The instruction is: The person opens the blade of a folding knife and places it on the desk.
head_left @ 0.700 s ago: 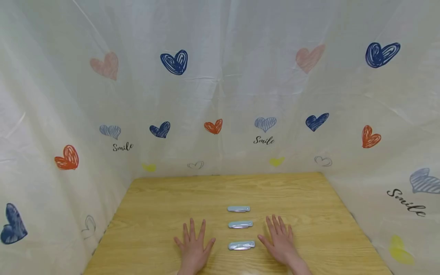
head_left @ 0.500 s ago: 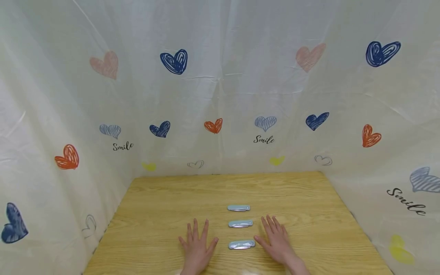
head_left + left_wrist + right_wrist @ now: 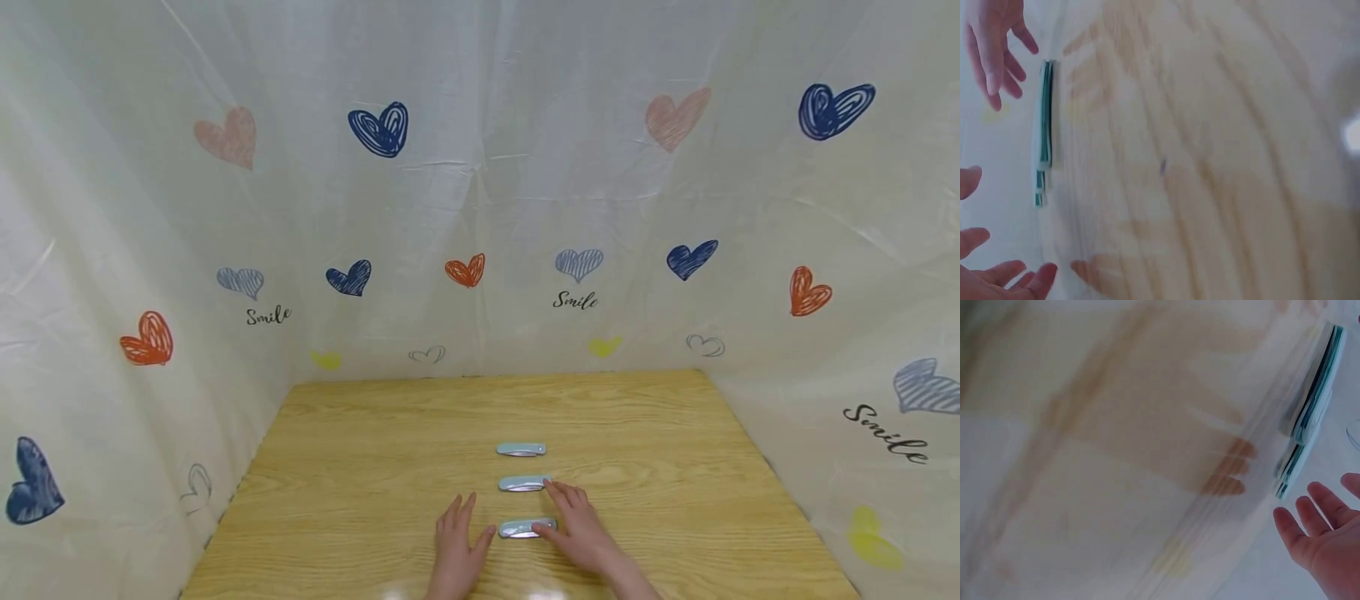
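Observation:
Three folding pocket knives with pale blue handles lie in a column: a near knife [image 3: 517, 529], a middle knife [image 3: 521, 483] and a far knife [image 3: 521, 449]. All look folded, blade edges showing along their sides. My left hand [image 3: 459, 550] is just left of the near knife, fingers extended and thumb apart from it. My right hand [image 3: 583, 533] reaches in from the right, its thumb overlapping the near knife's right end and its fingertips by the middle knife's right end. In the right wrist view, the right hand's fingers [image 3: 1313, 519] are spread and grip nothing.
The wood-grain table [image 3: 360, 450] carries the knives. A white curtain [image 3: 480, 192] printed with hearts and "Smile" stands behind it and along both sides. The tabletop reflects the hands in both wrist views.
Both hands have moved inward toward the near knife, the left going right and the right going left. Their spread fingers have drawn closer together. The knives have stayed put.

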Demonstrator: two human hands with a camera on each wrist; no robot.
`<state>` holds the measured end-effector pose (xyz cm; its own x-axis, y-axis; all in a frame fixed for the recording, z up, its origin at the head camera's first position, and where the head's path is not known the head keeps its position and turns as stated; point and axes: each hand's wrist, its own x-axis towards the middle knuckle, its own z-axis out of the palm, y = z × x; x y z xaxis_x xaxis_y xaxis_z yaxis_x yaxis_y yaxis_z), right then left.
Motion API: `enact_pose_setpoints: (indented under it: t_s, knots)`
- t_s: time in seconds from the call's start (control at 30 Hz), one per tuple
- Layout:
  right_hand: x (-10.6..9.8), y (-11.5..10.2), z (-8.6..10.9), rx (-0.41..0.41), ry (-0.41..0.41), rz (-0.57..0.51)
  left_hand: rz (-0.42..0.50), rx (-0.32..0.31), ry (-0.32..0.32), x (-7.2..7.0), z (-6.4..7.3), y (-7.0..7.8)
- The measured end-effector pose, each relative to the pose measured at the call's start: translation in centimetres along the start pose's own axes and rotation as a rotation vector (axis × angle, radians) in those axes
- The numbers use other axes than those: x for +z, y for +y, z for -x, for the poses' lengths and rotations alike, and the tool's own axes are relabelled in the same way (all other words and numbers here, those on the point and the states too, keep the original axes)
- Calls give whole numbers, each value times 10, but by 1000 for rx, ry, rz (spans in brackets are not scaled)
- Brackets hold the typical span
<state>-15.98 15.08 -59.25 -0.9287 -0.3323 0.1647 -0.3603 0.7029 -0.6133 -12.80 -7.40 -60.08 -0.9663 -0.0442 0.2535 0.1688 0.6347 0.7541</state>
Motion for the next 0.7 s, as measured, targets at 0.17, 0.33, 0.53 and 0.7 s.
enact_pose_setpoints:
  t_s: [0.17,0.33,0.53,0.7]
  knots:
    - [7,-2,1,18,-27,-18,74,-61,10,10,-1,1]
    - [11,-6,3,36,-70,-39,103,-156,7,17,-5,5]
    - [13,-14,4,27,-17,-25,115,-194,69,22,-5,9]
    - [12,-19,5,121,37,-17,111,-191,86,24,-5,11]
